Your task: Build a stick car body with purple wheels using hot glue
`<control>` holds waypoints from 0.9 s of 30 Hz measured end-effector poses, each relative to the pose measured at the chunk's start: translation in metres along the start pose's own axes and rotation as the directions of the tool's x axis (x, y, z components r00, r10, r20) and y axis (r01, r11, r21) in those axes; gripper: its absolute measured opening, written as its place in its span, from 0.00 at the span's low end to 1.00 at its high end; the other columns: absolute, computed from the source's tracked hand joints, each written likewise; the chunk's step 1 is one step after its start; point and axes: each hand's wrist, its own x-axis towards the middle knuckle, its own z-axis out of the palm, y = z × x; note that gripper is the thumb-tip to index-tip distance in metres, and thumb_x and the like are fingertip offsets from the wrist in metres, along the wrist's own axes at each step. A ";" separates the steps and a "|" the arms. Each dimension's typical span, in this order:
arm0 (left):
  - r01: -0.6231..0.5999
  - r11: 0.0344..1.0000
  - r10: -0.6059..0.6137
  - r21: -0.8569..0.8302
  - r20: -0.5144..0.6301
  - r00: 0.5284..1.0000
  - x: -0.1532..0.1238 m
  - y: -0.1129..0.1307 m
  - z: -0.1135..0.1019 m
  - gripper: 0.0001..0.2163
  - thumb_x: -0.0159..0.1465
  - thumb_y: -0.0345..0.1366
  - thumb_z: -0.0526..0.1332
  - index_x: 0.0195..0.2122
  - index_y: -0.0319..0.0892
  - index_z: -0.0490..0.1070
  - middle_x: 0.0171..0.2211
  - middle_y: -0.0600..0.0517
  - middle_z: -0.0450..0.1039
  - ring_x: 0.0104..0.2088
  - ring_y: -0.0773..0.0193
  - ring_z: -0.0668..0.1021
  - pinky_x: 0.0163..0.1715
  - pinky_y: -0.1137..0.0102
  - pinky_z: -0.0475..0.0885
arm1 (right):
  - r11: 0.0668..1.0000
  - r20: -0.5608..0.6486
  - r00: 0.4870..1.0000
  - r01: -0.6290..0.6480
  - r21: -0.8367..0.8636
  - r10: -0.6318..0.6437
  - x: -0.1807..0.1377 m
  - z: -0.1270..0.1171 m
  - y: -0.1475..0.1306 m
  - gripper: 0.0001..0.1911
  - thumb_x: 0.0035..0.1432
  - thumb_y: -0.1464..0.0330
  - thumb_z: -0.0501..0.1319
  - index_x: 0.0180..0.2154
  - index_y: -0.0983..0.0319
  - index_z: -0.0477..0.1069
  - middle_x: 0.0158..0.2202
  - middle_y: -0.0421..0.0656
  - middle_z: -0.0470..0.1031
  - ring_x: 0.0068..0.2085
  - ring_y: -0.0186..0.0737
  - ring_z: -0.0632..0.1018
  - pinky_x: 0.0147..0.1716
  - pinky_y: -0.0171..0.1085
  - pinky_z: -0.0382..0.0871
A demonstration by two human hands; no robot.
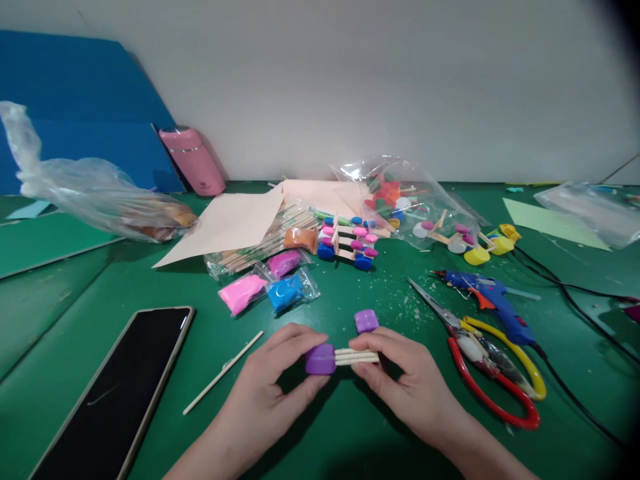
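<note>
My left hand (273,383) pinches a purple bottle cap (321,359) that sits at the end of a short bundle of wooden sticks (356,357). My right hand (400,377) grips the other end of those sticks between thumb and fingers. Both hands hover just above the green table (350,440). A second purple cap (367,321) lies on the table right behind my right fingers. A single thin wooden stick (223,372) lies to the left of my left hand.
Scissors with red and yellow handles (480,360) and a blue glue gun (493,300) lie to the right. A black phone (117,393) lies at the left. Behind are clay packets (267,290), a stick-and-cap model (347,241), plastic bags (400,193), paper (230,223) and a pink bottle (193,160).
</note>
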 end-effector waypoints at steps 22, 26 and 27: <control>0.062 0.997 -0.061 -0.054 0.025 0.998 0.001 0.005 0.003 0.09 0.54 0.29 0.61 0.37 0.41 0.70 0.33 0.51 0.74 0.34 0.63 0.76 0.35 0.70 0.70 | 1.000 -0.005 1.000 0.028 -0.013 -0.028 -0.001 0.002 -0.002 0.07 0.55 0.69 0.58 0.37 0.60 0.71 0.31 0.41 0.73 0.31 0.36 0.72 0.29 0.31 0.65; 0.053 0.997 -0.052 -0.056 0.016 0.998 0.001 0.005 0.003 0.10 0.53 0.30 0.61 0.37 0.42 0.70 0.33 0.51 0.75 0.34 0.63 0.76 0.35 0.69 0.71 | 0.999 -0.008 0.999 0.036 -0.011 -0.036 -0.001 0.004 -0.001 0.07 0.55 0.69 0.58 0.37 0.60 0.71 0.31 0.41 0.72 0.31 0.36 0.72 0.28 0.32 0.65; 0.055 0.997 -0.054 -0.056 0.014 0.998 0.001 0.005 0.003 0.09 0.53 0.30 0.61 0.37 0.42 0.70 0.33 0.51 0.75 0.34 0.63 0.76 0.35 0.69 0.71 | 0.999 -0.007 0.999 0.036 -0.008 -0.036 -0.001 0.004 -0.001 0.07 0.55 0.69 0.58 0.37 0.60 0.71 0.31 0.41 0.72 0.31 0.36 0.72 0.28 0.32 0.64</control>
